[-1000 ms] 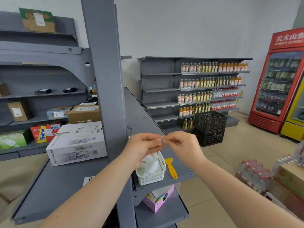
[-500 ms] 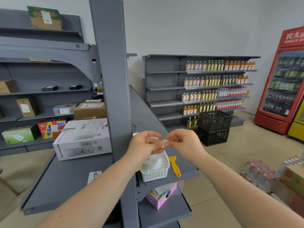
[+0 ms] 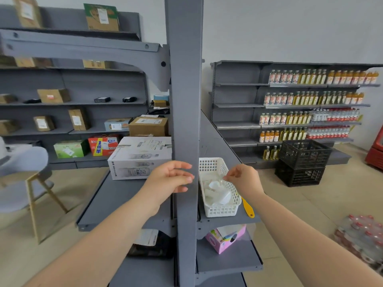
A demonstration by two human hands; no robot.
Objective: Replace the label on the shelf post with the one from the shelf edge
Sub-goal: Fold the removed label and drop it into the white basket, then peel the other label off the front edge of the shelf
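The grey shelf post (image 3: 186, 112) runs up the middle of the view, and I see no label on its face. My left hand (image 3: 172, 178) is open, with its fingertips against the post's left edge at shelf height. To the right of the post, my right hand (image 3: 243, 178) hovers over the white basket (image 3: 219, 210), thumb and forefinger pinched on a small pale label scrap (image 3: 224, 177) that barely shows. My left arm covers the near part of the grey shelf (image 3: 116, 195).
The basket holds crumpled white scraps, and a yellow scraper (image 3: 247, 209) lies beside it. A white carton (image 3: 141, 158) sits on the left shelf. A pink box (image 3: 226, 239) is on the lower shelf, black crates (image 3: 302, 162) on the floor and a chair (image 3: 27, 175) at left.
My hands, pinched together on the scrap in front of the post, have parted. The left went to the post's edge, the right out over the basket. The view swung left.
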